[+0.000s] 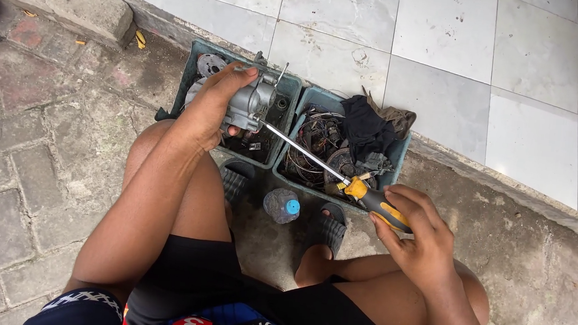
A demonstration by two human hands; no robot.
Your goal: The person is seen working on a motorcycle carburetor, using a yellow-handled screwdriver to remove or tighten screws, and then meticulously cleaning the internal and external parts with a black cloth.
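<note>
We hold a grey metal carburetor (249, 101) in our left hand (207, 111), fingers closed around its body, above the left teal crate (187, 72); our right hand (416, 227) is wrapped around the yellow-and-black handle of a long screwdriver (343, 176), whose tip meets the carburetor's near side; the shaft crosses over the right teal crate (399, 157), which sits just beside the left crate and is full of tangled wires and a black rag (364, 127).

We judge the main risk to be the tip slipping off the screw; the carburetor is held in the air and unsupported, so a hard push could drive the blade toward our left palm or thumb; a tilted shaft could also chew the screw head. If our left grip loosens, the carburetor would drop into the left crate among the loose parts; any small screw that comes free could vanish there too. A clear plastic bottle with a blue cap (283, 205) lies near the crates, between our sandalled feet, and could be kicked over.
</note>
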